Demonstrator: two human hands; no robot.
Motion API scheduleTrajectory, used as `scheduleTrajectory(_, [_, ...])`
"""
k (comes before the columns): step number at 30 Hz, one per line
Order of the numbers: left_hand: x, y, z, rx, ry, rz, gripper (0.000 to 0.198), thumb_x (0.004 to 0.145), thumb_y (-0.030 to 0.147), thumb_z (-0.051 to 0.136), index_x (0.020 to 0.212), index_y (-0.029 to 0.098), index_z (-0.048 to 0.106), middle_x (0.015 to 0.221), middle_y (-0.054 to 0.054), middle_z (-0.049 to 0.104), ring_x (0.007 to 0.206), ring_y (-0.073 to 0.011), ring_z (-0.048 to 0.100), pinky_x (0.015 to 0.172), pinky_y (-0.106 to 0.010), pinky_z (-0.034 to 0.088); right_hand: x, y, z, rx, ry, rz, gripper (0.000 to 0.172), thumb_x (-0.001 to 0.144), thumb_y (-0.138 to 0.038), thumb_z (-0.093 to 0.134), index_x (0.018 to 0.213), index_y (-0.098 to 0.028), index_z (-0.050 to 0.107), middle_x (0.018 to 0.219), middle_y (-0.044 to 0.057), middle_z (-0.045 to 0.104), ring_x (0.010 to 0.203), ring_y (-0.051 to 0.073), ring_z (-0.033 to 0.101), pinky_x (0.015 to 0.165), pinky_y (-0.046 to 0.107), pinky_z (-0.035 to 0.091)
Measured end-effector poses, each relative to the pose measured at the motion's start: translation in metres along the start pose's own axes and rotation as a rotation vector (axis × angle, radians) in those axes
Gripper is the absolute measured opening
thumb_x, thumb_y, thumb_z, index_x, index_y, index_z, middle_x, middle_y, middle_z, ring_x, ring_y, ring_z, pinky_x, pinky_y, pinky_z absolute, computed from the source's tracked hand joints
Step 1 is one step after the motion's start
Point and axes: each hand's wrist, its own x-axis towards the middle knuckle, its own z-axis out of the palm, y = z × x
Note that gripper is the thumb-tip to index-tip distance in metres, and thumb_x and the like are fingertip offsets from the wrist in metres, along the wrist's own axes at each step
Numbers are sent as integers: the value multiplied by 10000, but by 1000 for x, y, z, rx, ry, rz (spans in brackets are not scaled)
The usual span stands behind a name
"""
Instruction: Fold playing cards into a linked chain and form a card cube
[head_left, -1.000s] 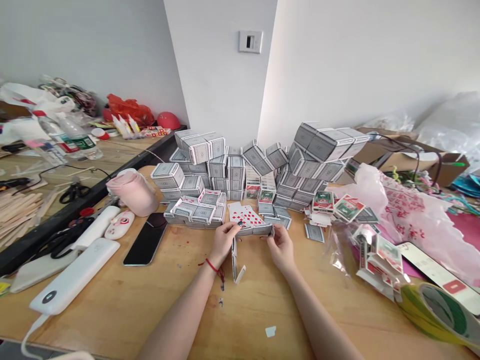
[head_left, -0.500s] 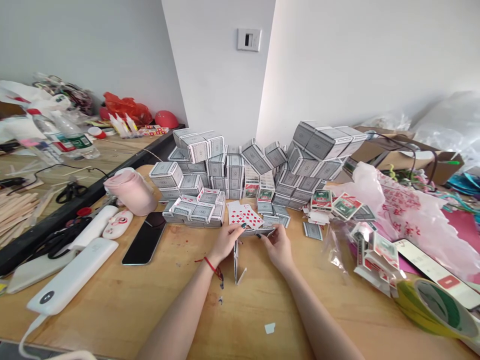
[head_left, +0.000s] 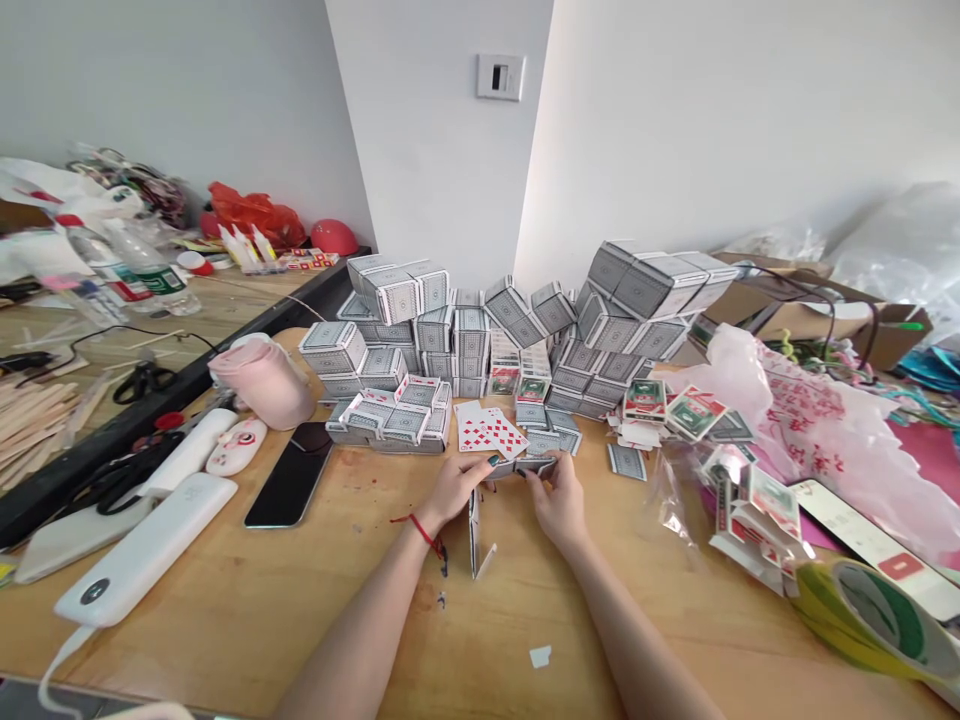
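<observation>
Card deck I hold: coated paper, smooth, faint sheen. Desk: pale wood, matt, grain showing. Phone: glossy black glass. Power bank: smooth white plastic. Pink bag: thin crinkled plastic.

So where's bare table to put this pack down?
Bare wood lies between the power bank and the left forearm, and between the right forearm and the tape roll. Crowded: stacked card boxes behind the pack, pink bag at right.

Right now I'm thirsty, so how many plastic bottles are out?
2. Both are on the left table, side by side: a red-capped bottle and, just right of it, a green-labelled bottle. More may be hidden in the clutter there.
</observation>
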Motion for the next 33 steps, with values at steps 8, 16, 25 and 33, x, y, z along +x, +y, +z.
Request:
scheduleTrajectory(8, [-1, -2, 2, -116, 46, 8, 257, 797, 330, 437, 625, 157, 517, 571, 16, 488, 545, -109, 433, 529, -229, 334, -3, 4, 4, 94, -133, 28, 227, 736, -356, 548, 899, -215, 475, 681, -10, 502, 607, 152, 465, 589, 267, 404])
scheduleTrajectory(16, [0, -3, 1, -168, 62, -53, 257, 770, 369, 480, 697, 150, 593, 696, -18, 591, 659, -143, 504, 604, -252, 409, -2, 9, 5, 85, -150, 5, 207, 741, -310, 539, 908, -210, 468, 701, -5, 506, 621, 149, 468, 590, 263, 409])
scheduleTrajectory(25, [-3, 3, 1, -68, 37, -26, 303, 808, 338, 427, 925, 155, 639, 974, -45, 648, 946, -190, 535, 853, -299, 403, -1, 7, 5, 49, -156, -31, 237, 744, -267, 516, 966, -198, 473, 752, 21, 564, 652, 166, 521, 595, 279, 431])
scheduleTrajectory(33, [-1, 1, 3, -41, -53, -13, 315, 806, 370, 428, 681, 138, 601, 606, -5, 560, 582, -128, 484, 566, -249, 387, 1, -3, -3, 236, -233, -99, 297, 696, -160, 477, 989, -210, 482, 951, 54, 580, 892, 206, 548, 798, 347, 435])
